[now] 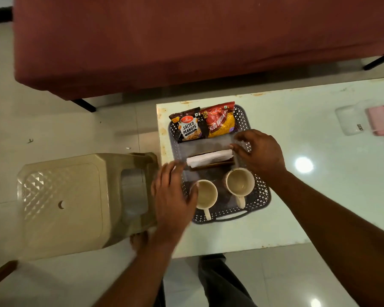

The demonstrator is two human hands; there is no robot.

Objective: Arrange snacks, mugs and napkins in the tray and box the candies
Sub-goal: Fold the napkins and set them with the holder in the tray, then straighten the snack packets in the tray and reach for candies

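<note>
Tray (pixel 262 191), frame centre on worktop (pixel 308 207): snack packets (pixel 205 125) top, mugs (pixel 239 181) bottom, napkins (pixel 208 158) between; step: seating napkins; right hand (pixel 259 151) pinches their right end; left hand (pixel 171 193), fingers straight, blurred, at left end; next, likely: let go, reach clear box (pixel 350 120) far right

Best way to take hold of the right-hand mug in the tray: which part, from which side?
Its handle, from the near side. The right-hand mug stands upright, that handle pointing toward the person, clear of the other mug and the napkins; the right hand is closest.
</note>
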